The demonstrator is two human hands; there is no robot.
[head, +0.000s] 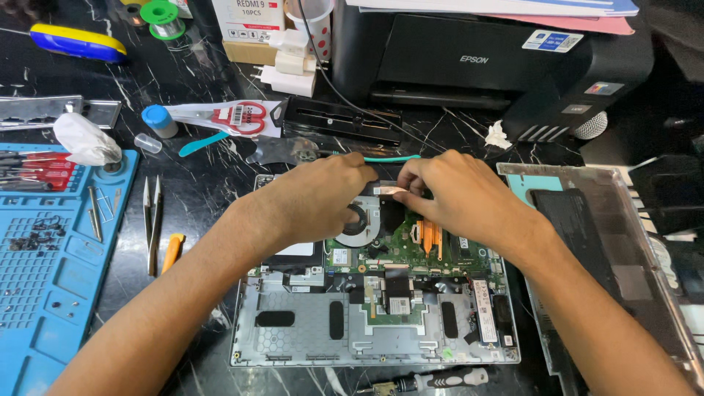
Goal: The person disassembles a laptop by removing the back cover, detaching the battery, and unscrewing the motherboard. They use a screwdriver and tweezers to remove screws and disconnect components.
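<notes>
An opened laptop base [308,330] lies in front of me with its green circuit board [400,246] and round cooling fan [359,220] exposed. My left hand [315,198] rests over the fan area, fingers curled down onto the board's upper edge. My right hand [451,194] sits just right of it, pinching a small pale strip of tape [390,190] near the heat pipe. A thin teal tool [389,158] lies just beyond both hands.
A blue repair mat [59,286] with screws and screwdrivers is at left, tweezers [152,220] and an orange pry tool [171,251] beside it. The removed laptop bottom cover [609,249] lies at right. A black printer [477,51] and scissors [235,117] stand behind.
</notes>
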